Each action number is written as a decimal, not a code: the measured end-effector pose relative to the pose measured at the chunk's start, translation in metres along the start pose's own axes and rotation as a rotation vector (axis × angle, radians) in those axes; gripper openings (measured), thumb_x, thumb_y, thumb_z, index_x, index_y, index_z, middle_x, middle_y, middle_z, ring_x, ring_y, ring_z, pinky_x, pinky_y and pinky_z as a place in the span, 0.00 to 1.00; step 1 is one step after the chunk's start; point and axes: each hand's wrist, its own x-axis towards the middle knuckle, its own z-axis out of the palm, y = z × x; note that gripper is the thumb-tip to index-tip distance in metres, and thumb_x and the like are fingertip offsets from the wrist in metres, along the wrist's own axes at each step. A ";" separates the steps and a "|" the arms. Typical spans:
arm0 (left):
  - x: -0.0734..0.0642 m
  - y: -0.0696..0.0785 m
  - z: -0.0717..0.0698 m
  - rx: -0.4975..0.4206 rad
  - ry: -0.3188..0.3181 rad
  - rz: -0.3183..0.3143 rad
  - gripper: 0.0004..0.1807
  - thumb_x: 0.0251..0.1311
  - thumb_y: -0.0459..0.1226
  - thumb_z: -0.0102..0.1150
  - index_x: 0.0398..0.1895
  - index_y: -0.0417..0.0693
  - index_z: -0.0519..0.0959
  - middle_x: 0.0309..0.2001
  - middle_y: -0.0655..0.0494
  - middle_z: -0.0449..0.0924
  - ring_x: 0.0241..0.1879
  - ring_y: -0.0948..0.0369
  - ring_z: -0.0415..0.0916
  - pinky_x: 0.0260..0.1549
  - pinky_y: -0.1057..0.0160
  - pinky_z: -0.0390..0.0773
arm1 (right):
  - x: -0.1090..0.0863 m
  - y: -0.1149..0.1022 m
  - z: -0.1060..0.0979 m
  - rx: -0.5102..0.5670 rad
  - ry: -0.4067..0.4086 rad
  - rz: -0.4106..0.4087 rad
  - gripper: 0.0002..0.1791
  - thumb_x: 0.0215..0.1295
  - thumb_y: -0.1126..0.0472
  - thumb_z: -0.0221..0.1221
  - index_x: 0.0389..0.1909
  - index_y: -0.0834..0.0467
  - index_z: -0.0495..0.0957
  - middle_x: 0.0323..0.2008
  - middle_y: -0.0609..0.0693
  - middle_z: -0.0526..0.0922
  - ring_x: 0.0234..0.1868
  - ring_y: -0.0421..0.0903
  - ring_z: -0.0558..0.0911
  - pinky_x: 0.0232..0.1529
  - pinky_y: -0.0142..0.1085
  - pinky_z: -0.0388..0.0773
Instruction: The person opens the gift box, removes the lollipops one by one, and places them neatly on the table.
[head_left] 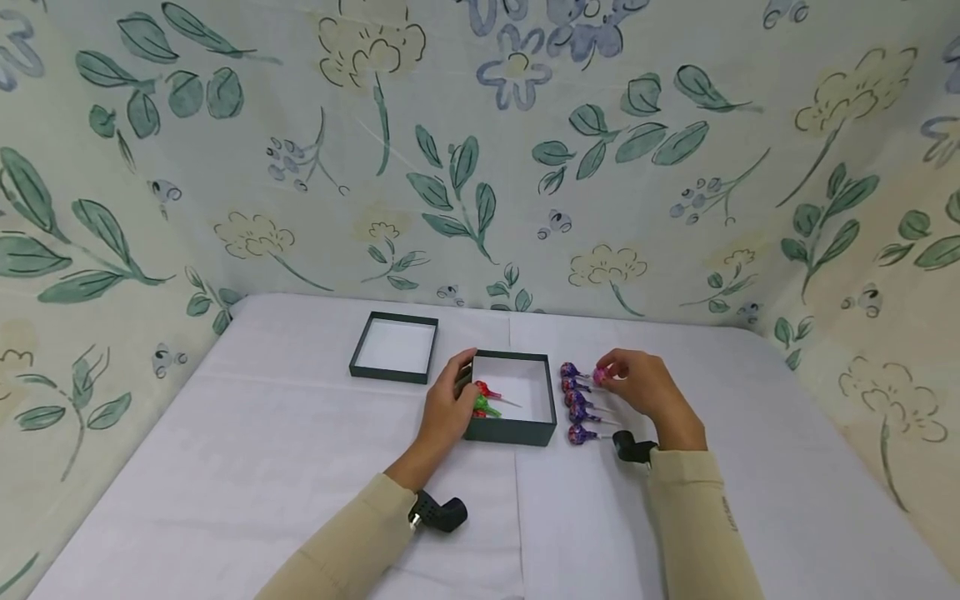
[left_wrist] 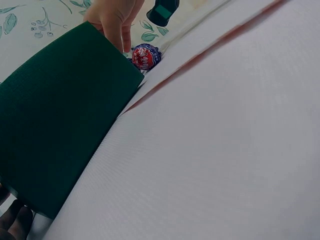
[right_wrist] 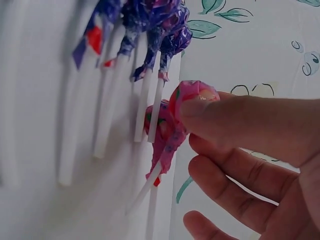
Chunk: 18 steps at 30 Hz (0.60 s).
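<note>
My left hand grips the left wall of a dark green box with a white inside. Red lollipops and a green lollipop lie in its left part, partly hidden by that hand. To the right of the box, my right hand pinches a pink lollipop by its wrapped head between thumb and finger. Just behind it in the right wrist view shows a second pink lollipop. Several purple lollipops lie in a column between box and right hand, sticks pointing right.
A shallow dark green lid, white inside, lies behind and left of the box. All stand on a white-covered table. Flower-printed cloth rises behind the table and along both sides. Each wrist carries a black camera.
</note>
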 end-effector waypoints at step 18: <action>0.003 -0.014 0.002 0.037 -0.003 -0.031 0.28 0.63 0.28 0.45 0.68 0.53 0.67 0.66 0.56 0.67 0.64 0.50 0.67 0.62 0.54 0.68 | 0.003 -0.003 0.010 0.004 -0.031 0.041 0.12 0.61 0.68 0.61 0.46 0.60 0.81 0.41 0.57 0.82 0.43 0.55 0.78 0.46 0.49 0.79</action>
